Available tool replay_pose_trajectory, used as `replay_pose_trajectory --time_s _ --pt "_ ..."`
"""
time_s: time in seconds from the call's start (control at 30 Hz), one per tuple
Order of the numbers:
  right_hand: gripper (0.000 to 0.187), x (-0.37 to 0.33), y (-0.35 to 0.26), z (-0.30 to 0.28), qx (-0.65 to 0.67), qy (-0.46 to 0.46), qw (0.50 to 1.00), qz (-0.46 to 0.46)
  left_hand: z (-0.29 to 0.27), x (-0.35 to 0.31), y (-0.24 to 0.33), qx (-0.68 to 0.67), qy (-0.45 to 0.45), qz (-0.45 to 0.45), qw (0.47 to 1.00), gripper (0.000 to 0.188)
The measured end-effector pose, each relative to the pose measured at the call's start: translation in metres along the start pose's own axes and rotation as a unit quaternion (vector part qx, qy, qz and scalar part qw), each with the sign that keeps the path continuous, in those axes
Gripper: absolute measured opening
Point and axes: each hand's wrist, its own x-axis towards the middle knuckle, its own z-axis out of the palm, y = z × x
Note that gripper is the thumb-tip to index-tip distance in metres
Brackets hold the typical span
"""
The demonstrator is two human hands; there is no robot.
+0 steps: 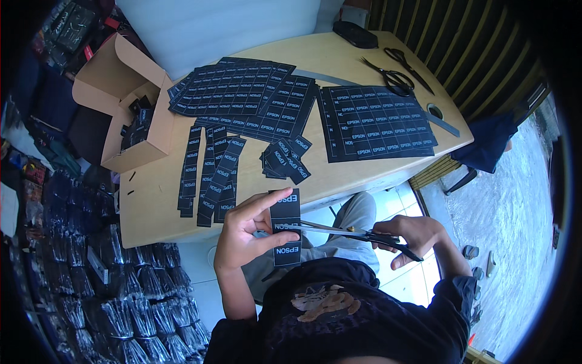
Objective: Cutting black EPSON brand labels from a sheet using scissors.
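Between its thumb and fingers, my left hand [245,230] pinches a short strip of black printed labels [285,212], held upright in front of the table edge. My right hand [409,236] grips a pair of black-handled scissors [357,233]. Their blades point left and reach the strip's right edge, near its middle. Just beyond my left hand, a small pile of cut black labels [285,159] lies on the table. Several longer label strips [218,176] lie side by side to the left of that pile.
Stacked black label sheets [236,91] cover the table's [151,206] middle; another stack [379,124] lies right. An open cardboard box [136,148] with black pieces stands left. Two more scissors [397,82] [412,67], a metal ruler [445,125] and a black case [354,34] lie farther off. Wrapped bundles [130,318] fill the lower left.
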Motion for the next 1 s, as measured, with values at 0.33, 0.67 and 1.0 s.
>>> replay_pose_trajectory --time_s 0.33,0.67,1.0 --pt "0.069 0.007 -0.004 -0.007 0.038 -0.029 0.999 -0.005 0.003 -0.001 -0.004 -0.039 -0.058 -0.016 0.997 0.067" --pt "0.070 0.010 -0.005 -0.008 0.035 -0.048 0.998 -0.006 0.010 0.004 -0.006 -0.032 -0.087 -0.017 0.996 0.069" --pt "0.064 0.014 -0.001 -0.008 0.039 -0.062 0.997 -0.012 0.009 0.004 -0.006 -0.029 -0.092 -0.025 0.995 0.068"
